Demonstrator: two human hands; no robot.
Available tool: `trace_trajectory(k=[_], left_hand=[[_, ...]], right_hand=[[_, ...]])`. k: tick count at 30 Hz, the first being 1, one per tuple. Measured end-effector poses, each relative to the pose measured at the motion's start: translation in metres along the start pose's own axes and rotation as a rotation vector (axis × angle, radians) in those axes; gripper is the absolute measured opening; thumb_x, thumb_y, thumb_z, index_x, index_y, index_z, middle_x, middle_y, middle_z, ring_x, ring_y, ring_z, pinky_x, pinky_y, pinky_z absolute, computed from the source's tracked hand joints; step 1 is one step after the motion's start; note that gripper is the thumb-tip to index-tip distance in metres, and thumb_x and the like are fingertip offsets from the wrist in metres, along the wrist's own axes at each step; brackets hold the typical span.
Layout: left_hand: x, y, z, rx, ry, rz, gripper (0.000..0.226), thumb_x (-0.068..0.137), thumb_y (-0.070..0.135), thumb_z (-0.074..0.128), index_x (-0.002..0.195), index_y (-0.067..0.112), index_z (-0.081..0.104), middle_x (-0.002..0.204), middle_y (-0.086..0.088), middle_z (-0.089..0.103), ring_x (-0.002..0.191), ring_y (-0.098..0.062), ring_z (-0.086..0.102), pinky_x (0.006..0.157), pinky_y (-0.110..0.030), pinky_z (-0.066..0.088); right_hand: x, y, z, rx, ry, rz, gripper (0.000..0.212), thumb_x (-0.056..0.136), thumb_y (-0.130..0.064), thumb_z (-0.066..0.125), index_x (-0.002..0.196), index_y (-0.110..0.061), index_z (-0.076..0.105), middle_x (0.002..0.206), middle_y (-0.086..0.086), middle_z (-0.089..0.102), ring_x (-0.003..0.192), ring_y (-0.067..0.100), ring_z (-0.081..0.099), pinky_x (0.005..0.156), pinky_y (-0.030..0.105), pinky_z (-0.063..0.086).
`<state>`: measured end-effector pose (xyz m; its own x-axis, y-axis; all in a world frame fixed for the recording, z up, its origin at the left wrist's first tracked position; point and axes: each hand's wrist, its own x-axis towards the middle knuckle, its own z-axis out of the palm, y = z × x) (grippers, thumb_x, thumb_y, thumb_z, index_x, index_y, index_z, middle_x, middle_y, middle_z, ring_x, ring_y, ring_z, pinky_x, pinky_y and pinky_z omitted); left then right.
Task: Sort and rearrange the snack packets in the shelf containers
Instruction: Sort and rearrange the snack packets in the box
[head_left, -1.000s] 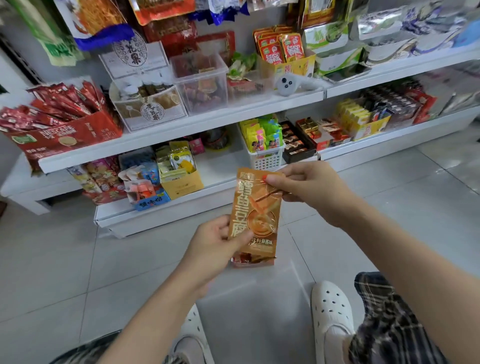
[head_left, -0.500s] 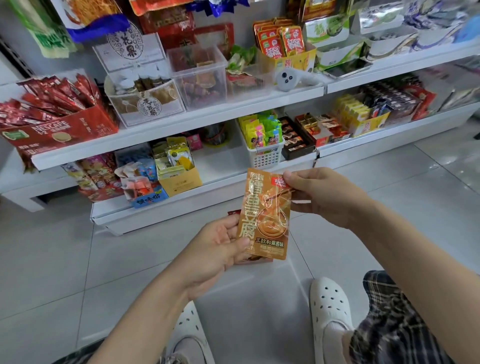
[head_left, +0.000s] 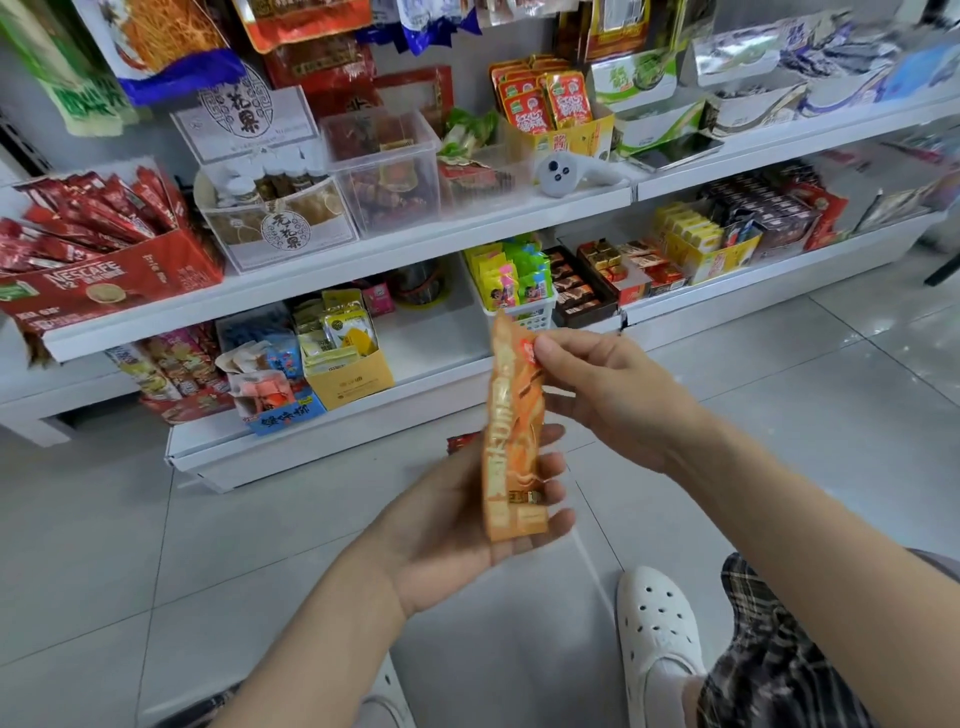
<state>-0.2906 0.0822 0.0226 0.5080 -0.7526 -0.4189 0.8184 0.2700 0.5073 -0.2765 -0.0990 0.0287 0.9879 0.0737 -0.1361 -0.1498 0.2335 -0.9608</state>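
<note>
Orange packet (head_left: 514, 436) turned edge-on — right hand (head_left: 608, 400) pinching, left hand (head_left: 457, 525) cradling.

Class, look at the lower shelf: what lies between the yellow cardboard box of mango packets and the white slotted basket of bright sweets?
In the head view, between the yellow box and the white basket the front of the lower shelf is bare white board; further back sit a small pink packet and a dark round container.

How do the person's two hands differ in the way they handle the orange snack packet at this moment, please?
The right hand pinches the orange snack packet at its top corner, thumb against fingers, while the left hand lies palm up beneath its lower end with fingers nearly straight. The right hand is higher and nearer the shelf; the left hand is lower, over the floor. Both touch the same packet, which is turned almost edge-on to the camera.
</note>
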Motion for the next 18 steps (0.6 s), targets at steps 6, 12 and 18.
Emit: trace_trajectory(k=[6,12,18], left_hand=[[0.012,0.005,-0.002,0.242,0.294,0.247,0.034,0.085,0.012,0.066,0.117,0.002,0.061,0.102,-0.014,0.072,0.081,-0.022,0.070,0.065,-0.034,0.060],[0.014,0.009,-0.005,0.502,0.553,0.461,0.008,0.092,0.005,0.061,0.098,0.009,0.062,0.090,-0.009,0.076,0.072,-0.015,0.072,0.053,-0.021,0.053],[0.014,0.009,-0.008,0.569,0.501,0.397,0.016,0.095,0.001,0.056,0.106,0.011,0.060,0.094,-0.006,0.076,0.083,-0.017,0.073,0.064,-0.025,0.055]], right_hand=[[0.006,-0.005,-0.006,0.083,-0.004,0.175,0.041,0.095,-0.043,0.052,0.102,-0.005,0.065,0.096,0.022,0.062,0.092,0.031,0.058,0.081,0.035,0.056],[0.006,-0.001,-0.011,-0.087,0.081,0.080,0.039,0.084,-0.030,0.065,0.109,0.000,0.068,0.102,0.011,0.074,0.099,0.025,0.070,0.079,0.031,0.059],[0.007,0.003,-0.016,-0.163,0.194,0.069,0.016,0.088,-0.010,0.067,0.101,-0.002,0.071,0.094,0.007,0.076,0.088,0.019,0.073,0.073,0.027,0.059]])
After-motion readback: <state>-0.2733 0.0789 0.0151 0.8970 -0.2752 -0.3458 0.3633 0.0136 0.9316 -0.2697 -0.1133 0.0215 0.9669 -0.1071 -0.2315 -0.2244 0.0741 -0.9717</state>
